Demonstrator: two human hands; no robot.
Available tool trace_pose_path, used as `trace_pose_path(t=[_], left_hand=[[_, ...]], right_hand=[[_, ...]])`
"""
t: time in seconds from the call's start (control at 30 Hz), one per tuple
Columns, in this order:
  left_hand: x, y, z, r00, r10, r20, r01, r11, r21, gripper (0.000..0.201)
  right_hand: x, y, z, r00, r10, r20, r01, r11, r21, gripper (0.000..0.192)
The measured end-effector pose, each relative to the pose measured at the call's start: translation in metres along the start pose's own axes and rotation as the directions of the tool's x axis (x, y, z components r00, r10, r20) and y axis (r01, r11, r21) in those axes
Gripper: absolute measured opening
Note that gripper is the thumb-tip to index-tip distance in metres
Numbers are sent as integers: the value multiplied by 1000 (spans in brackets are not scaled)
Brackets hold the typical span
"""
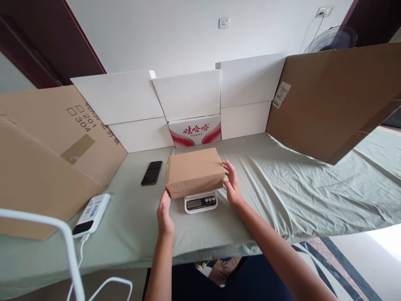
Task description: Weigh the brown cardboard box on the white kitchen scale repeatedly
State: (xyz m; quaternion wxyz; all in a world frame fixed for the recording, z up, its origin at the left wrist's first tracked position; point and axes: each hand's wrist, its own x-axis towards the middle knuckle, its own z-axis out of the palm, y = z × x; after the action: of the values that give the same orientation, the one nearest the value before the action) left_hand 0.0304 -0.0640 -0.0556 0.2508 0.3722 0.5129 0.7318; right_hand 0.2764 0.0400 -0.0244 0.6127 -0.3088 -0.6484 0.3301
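A closed brown cardboard box (194, 170) lies flat on top of a small white digital kitchen scale (201, 203). The scale's front shows below the box, with a grey display and several buttons; its weighing platform is mostly hidden. My left hand (164, 212) grips the box at its left front corner, fingers against the side and partly out of sight. On the opposite side, my right hand (231, 182) holds the right edge, with thumb near the front corner and curved fingers farther back. A black smartphone (151, 173) lies left of the box.
A white power bank (92, 214) with a cable is at the left on the green cloth (125, 234). White panels (125, 98) and a red-and-white carton (195, 131) stand along the back. Large cardboard sheets (332, 100) flank both sides. A white bent tube (64, 228) crosses the lower left.
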Motion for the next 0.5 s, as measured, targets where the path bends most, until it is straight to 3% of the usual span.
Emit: trace_pose_path(t=[0.5], left_hand=[[0, -2, -2, 998, -40, 39, 38, 998, 52, 79]], right_hand=[[1, 2, 1, 997, 16, 74, -16, 1000, -6, 61]])
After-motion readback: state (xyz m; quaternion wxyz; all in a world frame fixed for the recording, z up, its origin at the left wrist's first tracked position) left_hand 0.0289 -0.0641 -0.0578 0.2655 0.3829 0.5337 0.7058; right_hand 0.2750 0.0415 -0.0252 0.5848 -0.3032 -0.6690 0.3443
